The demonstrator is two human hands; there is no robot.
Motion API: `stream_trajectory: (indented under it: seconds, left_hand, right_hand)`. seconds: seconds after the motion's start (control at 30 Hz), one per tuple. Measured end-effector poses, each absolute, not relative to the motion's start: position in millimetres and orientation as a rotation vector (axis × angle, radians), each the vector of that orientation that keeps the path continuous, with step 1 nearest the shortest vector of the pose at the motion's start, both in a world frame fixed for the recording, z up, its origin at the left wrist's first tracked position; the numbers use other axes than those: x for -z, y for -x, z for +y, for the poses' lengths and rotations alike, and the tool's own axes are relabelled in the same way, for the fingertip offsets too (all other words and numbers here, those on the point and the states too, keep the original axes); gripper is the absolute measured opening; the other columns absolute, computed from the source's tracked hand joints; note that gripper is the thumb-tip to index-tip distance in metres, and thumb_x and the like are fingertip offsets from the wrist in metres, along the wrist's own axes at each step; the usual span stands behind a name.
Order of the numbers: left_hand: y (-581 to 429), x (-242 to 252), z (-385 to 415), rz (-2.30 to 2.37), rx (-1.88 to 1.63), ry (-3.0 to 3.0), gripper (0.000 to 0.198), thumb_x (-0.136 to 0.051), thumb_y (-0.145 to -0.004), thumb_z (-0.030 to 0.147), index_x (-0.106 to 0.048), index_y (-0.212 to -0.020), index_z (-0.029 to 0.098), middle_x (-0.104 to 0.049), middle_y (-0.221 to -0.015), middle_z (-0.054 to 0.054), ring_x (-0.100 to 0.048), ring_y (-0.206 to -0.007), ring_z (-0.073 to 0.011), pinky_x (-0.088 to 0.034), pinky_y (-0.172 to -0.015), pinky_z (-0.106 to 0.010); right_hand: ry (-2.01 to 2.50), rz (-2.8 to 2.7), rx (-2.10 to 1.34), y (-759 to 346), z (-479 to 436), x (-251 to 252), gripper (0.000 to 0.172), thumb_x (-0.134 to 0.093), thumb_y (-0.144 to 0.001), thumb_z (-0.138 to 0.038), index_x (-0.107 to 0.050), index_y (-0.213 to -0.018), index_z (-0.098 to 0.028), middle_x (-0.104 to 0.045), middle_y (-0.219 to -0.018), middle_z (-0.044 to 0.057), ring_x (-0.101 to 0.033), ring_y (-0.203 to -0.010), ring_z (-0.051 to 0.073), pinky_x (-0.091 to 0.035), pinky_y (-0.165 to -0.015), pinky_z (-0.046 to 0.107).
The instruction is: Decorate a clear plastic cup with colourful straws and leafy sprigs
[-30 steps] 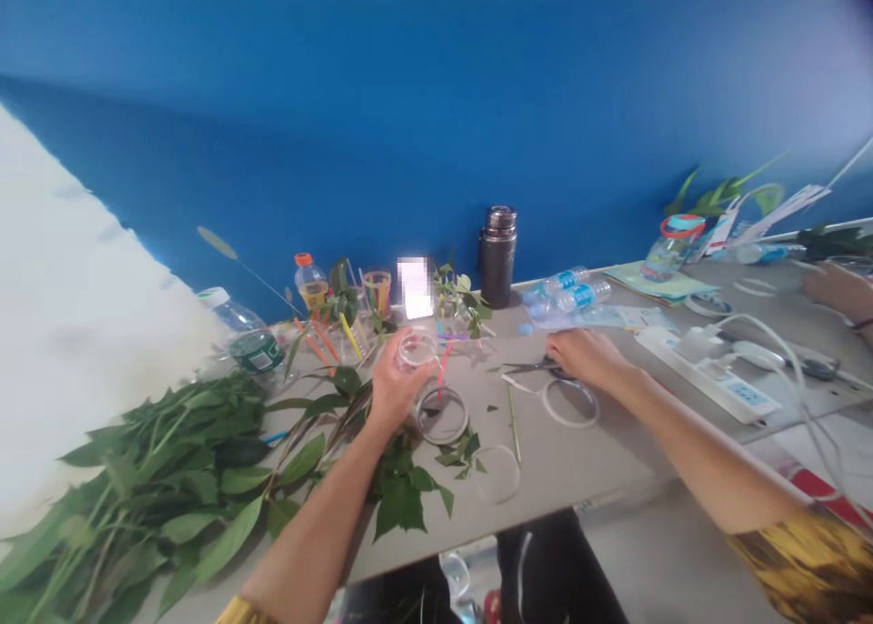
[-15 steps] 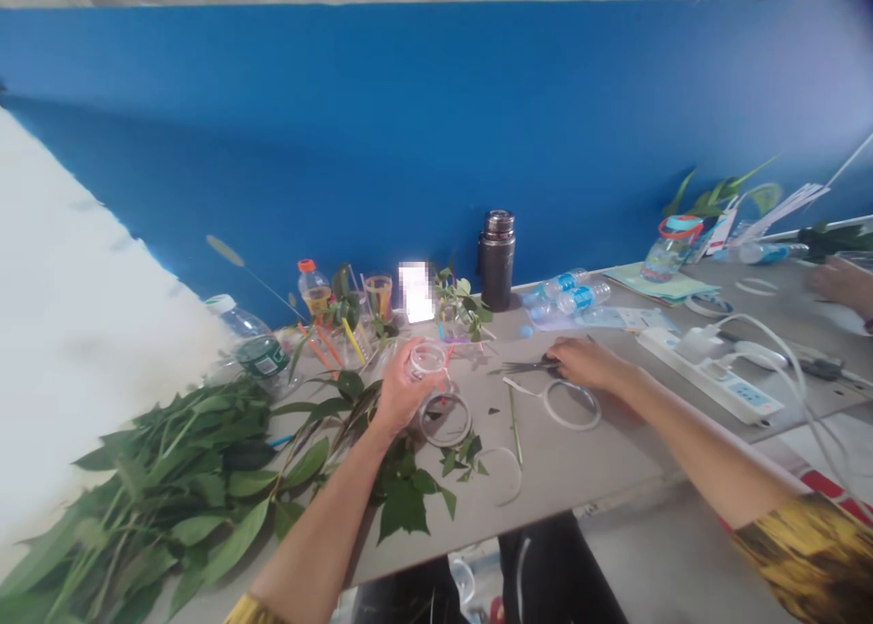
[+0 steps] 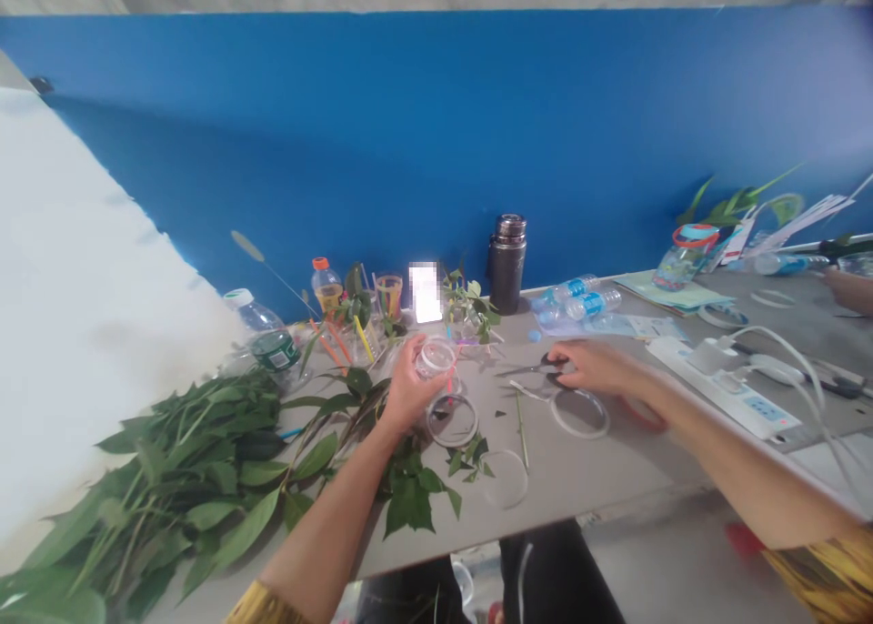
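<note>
The left hand curls around a clear cup over the desk, while the right hand grips scissors by the handles, blades pointing between the hands.

Broad blue wall behind a grey tabletop; white wall at left; grey floor below

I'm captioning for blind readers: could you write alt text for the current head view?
A person's left hand holds a clear container; the right hand touches dark-handled scissors. Leafy branches lie at left, and a dark flask stands before a blue wall.
</note>
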State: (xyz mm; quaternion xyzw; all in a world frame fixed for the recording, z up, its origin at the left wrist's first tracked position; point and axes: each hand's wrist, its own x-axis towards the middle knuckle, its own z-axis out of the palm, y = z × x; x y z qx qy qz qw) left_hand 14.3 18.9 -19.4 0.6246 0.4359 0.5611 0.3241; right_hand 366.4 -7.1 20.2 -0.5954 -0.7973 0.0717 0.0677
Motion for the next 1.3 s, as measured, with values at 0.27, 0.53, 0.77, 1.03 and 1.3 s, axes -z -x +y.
stream_trajectory:
  seconds: [0.27, 0.53, 0.77, 1.03, 1.3]
  left_hand:
    - [-14.2, 14.8, 14.8, 1.214, -1.449, -1.943, 0.057, -0.084, -0.065, 0.019, -0.067, -0.12, 0.022, -0.07, -0.119, -0.009, -0.063, -0.113, -0.0319, -0.046, -0.103, -0.046]
    - [-10.7, 23.0, 17.1, 1.205, -1.451, -2.282, 0.06, -0.082, -0.076, 0.026, -0.062, -0.132, 0.025, -0.067, -0.128, -0.011, -0.059, -0.12, -0.0337, -0.043, -0.108, -0.049]
    - [-10.6, 28.3, 19.3, 1.172, -1.563, -2.599, 0.062, -0.077, -0.086, 0.029, -0.052, -0.142, 0.022, -0.063, -0.131, -0.014, -0.058, -0.119, -0.0313, -0.047, -0.105, -0.048]
    - [-10.4, 28.4, 20.2, 1.188, -1.566, -2.544, 0.061, -0.078, -0.086, 0.037, -0.054, -0.14, 0.022, -0.064, -0.13, -0.014, -0.059, -0.12, -0.0318, -0.046, -0.106, -0.049]
    - [-12.9, 17.8, 17.8, 1.162, -1.577, -1.841, 0.059, -0.087, -0.073, 0.033, -0.065, -0.126, 0.019, -0.07, -0.126, -0.012, -0.063, -0.119, -0.0309, -0.046, -0.107, -0.045]
  right_hand:
    - [1.781, -2.559, 0.107, -302.1, -14.3, -62.6, 0.017, -0.069, -0.077, -0.036, -0.073, -0.085, -0.022, -0.077, -0.088, 0.008, -0.069, -0.085, 0.027, -0.039, -0.067, 0.031]
    - [1.713, -2.64, 0.142, -276.2, -11.9, -81.6, 0.019, -0.072, -0.075, -0.033, -0.062, -0.065, -0.02, -0.068, -0.067, 0.007, -0.062, -0.067, 0.022, -0.029, -0.061, 0.03]
    - [1.703, -2.758, 0.169, -262.7, -13.7, -96.2, 0.02, -0.067, -0.078, -0.033, -0.064, -0.067, -0.017, -0.068, -0.068, 0.009, -0.063, -0.068, 0.023, -0.027, -0.06, 0.03]
    - [1.695, -2.779, 0.187, -265.6, -11.8, -91.6, 0.017, -0.067, -0.084, -0.031, -0.07, -0.075, -0.017, -0.072, -0.077, 0.011, -0.065, -0.075, 0.024, -0.025, -0.06, 0.03]
    - [1.742, -2.658, 0.099, -281.4, -9.4, -70.3, 0.018, -0.068, -0.081, -0.038, -0.069, -0.076, -0.02, -0.073, -0.078, 0.008, -0.065, -0.075, 0.024, -0.026, -0.06, 0.03]
